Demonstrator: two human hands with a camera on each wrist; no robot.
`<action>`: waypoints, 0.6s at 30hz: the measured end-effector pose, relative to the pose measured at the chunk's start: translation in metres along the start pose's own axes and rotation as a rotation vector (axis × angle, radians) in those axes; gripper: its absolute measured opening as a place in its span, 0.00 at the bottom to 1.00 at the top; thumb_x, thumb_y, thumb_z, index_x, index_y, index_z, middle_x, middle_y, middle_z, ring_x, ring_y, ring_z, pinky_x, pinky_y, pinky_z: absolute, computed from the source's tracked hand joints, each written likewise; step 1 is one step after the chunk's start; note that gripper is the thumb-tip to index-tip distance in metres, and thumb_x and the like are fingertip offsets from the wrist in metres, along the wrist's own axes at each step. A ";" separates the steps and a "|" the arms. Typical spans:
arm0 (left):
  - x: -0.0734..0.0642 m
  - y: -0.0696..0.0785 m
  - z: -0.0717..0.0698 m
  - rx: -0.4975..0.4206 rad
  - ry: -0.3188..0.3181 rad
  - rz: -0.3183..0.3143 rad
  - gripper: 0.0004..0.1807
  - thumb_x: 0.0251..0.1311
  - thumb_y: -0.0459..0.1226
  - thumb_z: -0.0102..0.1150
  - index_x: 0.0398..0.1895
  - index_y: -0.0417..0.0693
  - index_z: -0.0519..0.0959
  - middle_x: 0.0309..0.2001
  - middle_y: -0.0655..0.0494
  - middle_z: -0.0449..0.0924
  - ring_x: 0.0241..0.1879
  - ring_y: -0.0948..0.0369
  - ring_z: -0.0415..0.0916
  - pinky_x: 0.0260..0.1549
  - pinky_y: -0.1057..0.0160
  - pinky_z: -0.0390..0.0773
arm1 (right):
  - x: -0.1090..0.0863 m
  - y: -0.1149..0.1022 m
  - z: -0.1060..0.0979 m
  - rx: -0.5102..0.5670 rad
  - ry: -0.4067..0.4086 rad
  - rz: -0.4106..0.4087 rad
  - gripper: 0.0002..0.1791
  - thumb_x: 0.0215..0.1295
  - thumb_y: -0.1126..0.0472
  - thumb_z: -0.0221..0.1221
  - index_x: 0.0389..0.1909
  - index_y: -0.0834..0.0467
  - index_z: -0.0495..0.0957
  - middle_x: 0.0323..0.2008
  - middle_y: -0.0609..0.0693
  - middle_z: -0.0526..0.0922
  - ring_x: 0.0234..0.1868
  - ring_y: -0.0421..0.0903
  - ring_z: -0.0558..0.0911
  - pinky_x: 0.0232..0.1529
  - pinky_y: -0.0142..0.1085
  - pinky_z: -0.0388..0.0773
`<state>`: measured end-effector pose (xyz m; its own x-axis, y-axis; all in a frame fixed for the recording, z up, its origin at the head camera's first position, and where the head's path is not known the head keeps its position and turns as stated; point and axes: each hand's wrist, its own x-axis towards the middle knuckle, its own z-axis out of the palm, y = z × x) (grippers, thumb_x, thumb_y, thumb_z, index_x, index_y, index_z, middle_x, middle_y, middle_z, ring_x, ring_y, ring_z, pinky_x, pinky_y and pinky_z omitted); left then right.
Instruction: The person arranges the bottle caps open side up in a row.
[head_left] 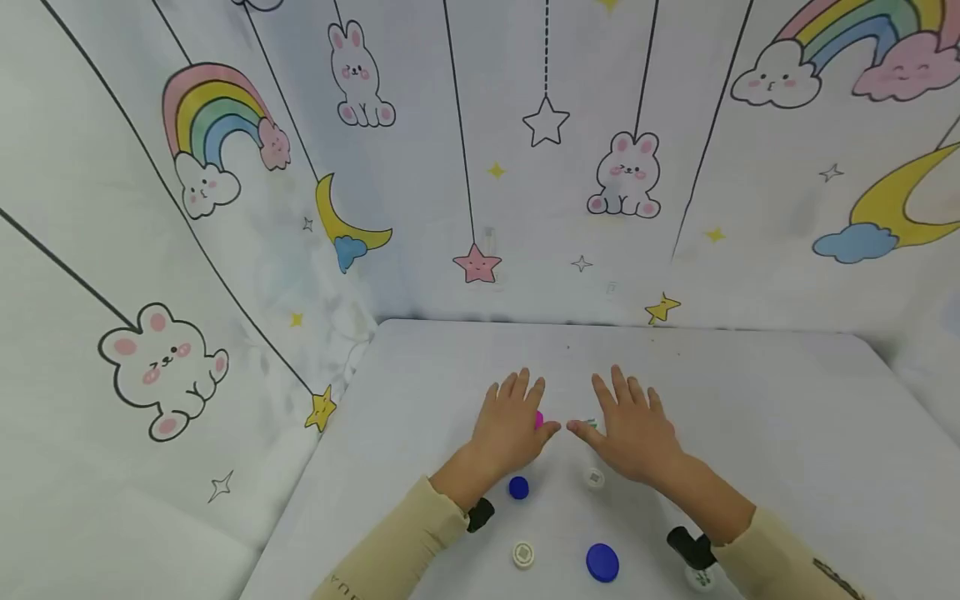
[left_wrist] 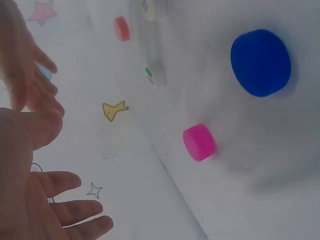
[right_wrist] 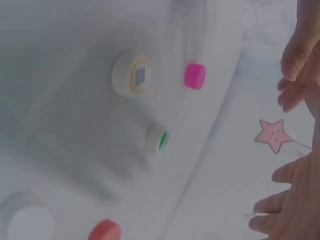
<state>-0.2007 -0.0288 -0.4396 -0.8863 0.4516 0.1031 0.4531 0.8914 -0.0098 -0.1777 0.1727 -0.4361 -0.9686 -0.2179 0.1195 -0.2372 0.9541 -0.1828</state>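
Note:
Both hands are held palm down over the white table in the head view, fingers spread and thumbs nearly meeting; neither holds anything. My left hand [head_left: 508, 425] partly covers a small pink cap [head_left: 539, 420], which shows whole in the left wrist view. Close in front of my left wrist is a small blue cap [head_left: 518, 487]. My right hand [head_left: 636, 429] overlaps a small white cap with a green mark [head_left: 592, 423]. Below its thumb lies a white cap with a square mark [head_left: 595, 478]. A red cap [right_wrist: 105, 231], hidden in the head view, shows in both wrist views.
Nearer the body lie a white ringed cap [head_left: 523, 555], a large blue cap [head_left: 602, 562] and a white cap with a green pattern [head_left: 701, 578], partly behind the right wrist. The table's [head_left: 420, 358] far edge meets a printed cloth [head_left: 420, 192] with rabbits and stars.

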 end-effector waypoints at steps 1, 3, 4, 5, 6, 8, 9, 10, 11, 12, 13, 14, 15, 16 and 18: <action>-0.004 0.000 -0.001 -0.016 0.010 0.015 0.38 0.67 0.60 0.48 0.73 0.48 0.62 0.72 0.45 0.59 0.71 0.48 0.58 0.66 0.46 0.61 | -0.002 -0.003 0.001 0.008 0.007 -0.010 0.51 0.64 0.26 0.46 0.73 0.63 0.58 0.72 0.70 0.53 0.69 0.72 0.57 0.64 0.68 0.51; -0.012 0.000 -0.001 -0.062 0.027 0.037 0.37 0.66 0.57 0.53 0.72 0.48 0.64 0.71 0.46 0.62 0.70 0.49 0.60 0.65 0.48 0.63 | -0.007 -0.008 0.004 0.024 0.014 -0.030 0.50 0.64 0.27 0.48 0.73 0.62 0.58 0.72 0.68 0.55 0.69 0.71 0.59 0.63 0.67 0.53; -0.016 0.000 -0.002 -0.084 0.034 0.046 0.36 0.66 0.56 0.54 0.71 0.48 0.65 0.71 0.46 0.63 0.69 0.49 0.61 0.64 0.48 0.64 | -0.009 -0.010 0.005 0.033 0.018 -0.040 0.50 0.64 0.28 0.49 0.73 0.62 0.58 0.72 0.68 0.55 0.69 0.70 0.59 0.63 0.67 0.55; -0.020 -0.001 -0.002 -0.113 0.040 0.053 0.35 0.66 0.55 0.55 0.71 0.48 0.65 0.71 0.46 0.63 0.69 0.49 0.61 0.64 0.49 0.64 | -0.012 -0.013 0.007 0.038 0.024 -0.050 0.50 0.63 0.28 0.49 0.73 0.62 0.58 0.72 0.67 0.56 0.69 0.70 0.60 0.63 0.66 0.56; -0.023 -0.002 -0.003 -0.145 0.050 0.062 0.35 0.66 0.54 0.56 0.71 0.47 0.66 0.70 0.46 0.64 0.69 0.49 0.62 0.64 0.49 0.65 | -0.014 -0.015 0.010 0.053 0.027 -0.060 0.49 0.63 0.29 0.50 0.73 0.61 0.58 0.72 0.66 0.56 0.69 0.69 0.61 0.63 0.65 0.57; -0.030 -0.003 -0.003 -0.219 0.052 0.076 0.33 0.66 0.53 0.57 0.70 0.48 0.67 0.70 0.47 0.65 0.68 0.50 0.63 0.63 0.49 0.66 | -0.021 -0.018 0.014 0.091 0.038 -0.082 0.47 0.63 0.30 0.53 0.72 0.60 0.60 0.71 0.64 0.60 0.68 0.67 0.64 0.62 0.63 0.61; -0.033 -0.004 -0.003 -0.254 0.049 0.083 0.33 0.66 0.52 0.57 0.70 0.48 0.67 0.69 0.48 0.66 0.68 0.52 0.64 0.62 0.50 0.67 | -0.024 -0.020 0.016 0.111 0.049 -0.098 0.45 0.63 0.32 0.55 0.71 0.59 0.63 0.70 0.63 0.63 0.67 0.65 0.66 0.62 0.61 0.63; -0.036 -0.005 -0.003 -0.290 0.043 0.092 0.32 0.66 0.52 0.57 0.69 0.49 0.67 0.69 0.49 0.66 0.67 0.53 0.65 0.61 0.51 0.69 | -0.028 -0.022 0.018 0.130 0.059 -0.115 0.43 0.62 0.34 0.57 0.70 0.58 0.65 0.68 0.61 0.67 0.66 0.63 0.69 0.61 0.59 0.66; -0.039 -0.006 -0.003 -0.330 0.033 0.099 0.32 0.65 0.51 0.58 0.69 0.49 0.68 0.68 0.50 0.67 0.66 0.54 0.66 0.60 0.52 0.70 | -0.032 -0.024 0.020 0.149 0.071 -0.133 0.41 0.62 0.36 0.59 0.68 0.58 0.68 0.66 0.59 0.70 0.64 0.61 0.72 0.60 0.57 0.68; -0.042 -0.007 -0.003 -0.365 0.022 0.103 0.31 0.65 0.51 0.58 0.69 0.50 0.68 0.68 0.52 0.68 0.66 0.55 0.67 0.60 0.52 0.71 | -0.036 -0.025 0.022 0.164 0.078 -0.149 0.38 0.61 0.38 0.62 0.67 0.57 0.70 0.64 0.56 0.74 0.62 0.58 0.74 0.58 0.55 0.71; -0.045 -0.007 -0.003 -0.400 0.008 0.104 0.31 0.65 0.50 0.59 0.68 0.51 0.68 0.67 0.54 0.69 0.66 0.56 0.67 0.59 0.53 0.71 | -0.039 -0.027 0.024 0.176 0.087 -0.165 0.36 0.60 0.41 0.64 0.65 0.56 0.72 0.61 0.54 0.76 0.60 0.56 0.76 0.57 0.53 0.73; -0.048 -0.008 -0.003 -0.426 -0.001 0.109 0.30 0.65 0.50 0.59 0.68 0.52 0.69 0.67 0.55 0.69 0.66 0.57 0.67 0.59 0.54 0.71 | -0.042 -0.029 0.026 0.176 0.093 -0.174 0.35 0.59 0.42 0.65 0.63 0.55 0.73 0.58 0.52 0.78 0.58 0.54 0.78 0.55 0.51 0.75; -0.051 -0.009 -0.002 -0.449 -0.007 0.112 0.30 0.65 0.49 0.59 0.68 0.52 0.69 0.66 0.56 0.70 0.65 0.58 0.67 0.59 0.54 0.71 | -0.045 -0.031 0.028 0.175 0.094 -0.180 0.33 0.59 0.43 0.66 0.63 0.54 0.74 0.57 0.50 0.80 0.57 0.52 0.79 0.54 0.50 0.76; -0.054 -0.009 -0.001 -0.466 -0.009 0.116 0.29 0.65 0.49 0.59 0.68 0.52 0.69 0.66 0.57 0.70 0.65 0.59 0.67 0.59 0.54 0.72 | -0.047 -0.032 0.030 0.176 0.093 -0.183 0.33 0.58 0.44 0.66 0.62 0.53 0.74 0.56 0.49 0.80 0.56 0.51 0.79 0.54 0.49 0.76; -0.059 -0.010 0.001 -0.489 -0.004 0.121 0.28 0.65 0.49 0.59 0.67 0.53 0.70 0.65 0.58 0.71 0.65 0.60 0.68 0.58 0.55 0.72 | -0.052 -0.036 0.034 0.181 0.087 -0.182 0.32 0.58 0.44 0.67 0.62 0.52 0.74 0.55 0.47 0.81 0.56 0.50 0.80 0.53 0.48 0.77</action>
<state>-0.1526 -0.0641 -0.4463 -0.8245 0.5516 0.1260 0.5437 0.7108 0.4462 -0.1217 0.1425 -0.4689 -0.9008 -0.3560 0.2488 -0.4235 0.8469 -0.3214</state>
